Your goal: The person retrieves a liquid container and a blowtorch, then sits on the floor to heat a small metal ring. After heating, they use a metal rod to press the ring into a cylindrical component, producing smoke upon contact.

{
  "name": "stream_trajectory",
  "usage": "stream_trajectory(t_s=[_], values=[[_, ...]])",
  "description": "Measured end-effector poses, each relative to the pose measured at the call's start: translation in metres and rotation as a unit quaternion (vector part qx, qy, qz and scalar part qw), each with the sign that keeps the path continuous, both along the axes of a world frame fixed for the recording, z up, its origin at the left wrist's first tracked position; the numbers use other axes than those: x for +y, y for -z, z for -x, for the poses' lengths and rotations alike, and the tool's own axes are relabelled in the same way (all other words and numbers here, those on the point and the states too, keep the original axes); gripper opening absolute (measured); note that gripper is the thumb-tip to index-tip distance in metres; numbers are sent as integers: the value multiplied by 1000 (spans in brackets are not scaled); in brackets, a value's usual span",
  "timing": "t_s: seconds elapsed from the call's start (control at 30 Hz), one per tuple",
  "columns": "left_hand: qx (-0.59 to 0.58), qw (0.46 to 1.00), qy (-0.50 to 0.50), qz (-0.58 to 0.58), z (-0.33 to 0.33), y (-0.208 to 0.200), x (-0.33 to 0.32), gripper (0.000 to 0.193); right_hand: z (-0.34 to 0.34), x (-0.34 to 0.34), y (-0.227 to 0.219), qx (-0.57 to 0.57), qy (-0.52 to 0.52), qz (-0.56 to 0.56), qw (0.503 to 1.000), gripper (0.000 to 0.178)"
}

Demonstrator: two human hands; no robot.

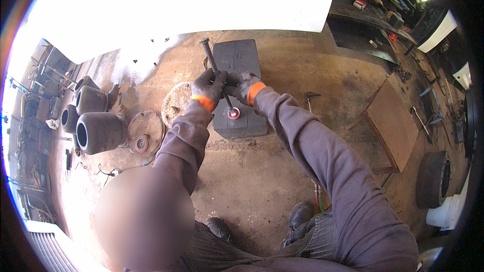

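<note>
A long dark metal rod [212, 61] slants above a dark rectangular block [236, 53]. Its far end carries a wider head, and at its near end is a round red piece [233, 113] over the block's near part. My left hand [208, 85], in a dark glove with an orange cuff, is closed around the middle of the rod. From the other side my right hand [243, 85], gloved alike, closes on the rod beside the left; its fingertips are partly hidden.
Left of the block lie round rusty discs [146, 133] and several dark hollow cylinders [101, 131]. A torch-like tool [310, 99] is on the floor at right, near a brown angled panel [390, 121]. A tyre [433, 179] stands far right; a white sheet [201, 0] spans the back.
</note>
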State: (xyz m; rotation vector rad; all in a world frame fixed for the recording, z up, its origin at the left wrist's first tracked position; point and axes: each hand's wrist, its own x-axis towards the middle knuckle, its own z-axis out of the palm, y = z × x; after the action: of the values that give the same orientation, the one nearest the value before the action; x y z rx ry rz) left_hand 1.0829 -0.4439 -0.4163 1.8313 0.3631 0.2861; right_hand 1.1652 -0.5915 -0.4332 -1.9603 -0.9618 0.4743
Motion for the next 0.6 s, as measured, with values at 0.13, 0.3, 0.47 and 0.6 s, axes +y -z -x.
stream_trajectory(t_s=[0.13,0.3,0.47,0.6], values=[[-2,1000,-6,1,-1,-2,-2,31,1,0,-3,9,7,7,1000,28],[-13,999,12,-29,-2,5,5,31,6,0,-7,31,0,-38,999,26],[-11,1000,2,21,-3,5,2,31,3,1,-4,19,-1,-10,1000,26],[-2,1000,3,15,-1,4,4,31,7,2,-15,-25,-1,27,999,27]])
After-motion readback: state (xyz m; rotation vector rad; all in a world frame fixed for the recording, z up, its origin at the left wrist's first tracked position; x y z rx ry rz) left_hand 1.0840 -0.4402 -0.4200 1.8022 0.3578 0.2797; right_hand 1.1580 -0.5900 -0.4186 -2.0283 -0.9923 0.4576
